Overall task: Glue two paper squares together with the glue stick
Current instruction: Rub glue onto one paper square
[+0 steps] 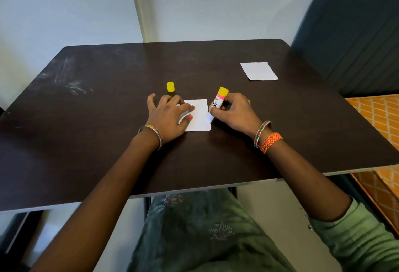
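Note:
A white paper square [199, 118] lies on the dark table [108, 109] in front of me. My left hand [167, 118] rests flat on its left part, fingers spread, pinning it down. My right hand [234, 113] grips the glue stick [216, 104], a white tube with a yellow end, tilted so its white glue tip touches the paper's right edge. The yellow cap [170, 87] stands upright just beyond my left hand. A second white paper square [259, 71] lies at the far right of the table.
A dark chair back [356, 34] rises behind the table's right corner. Orange patterned fabric [380, 120] lies to the right, past the table edge. White walls stand behind the table.

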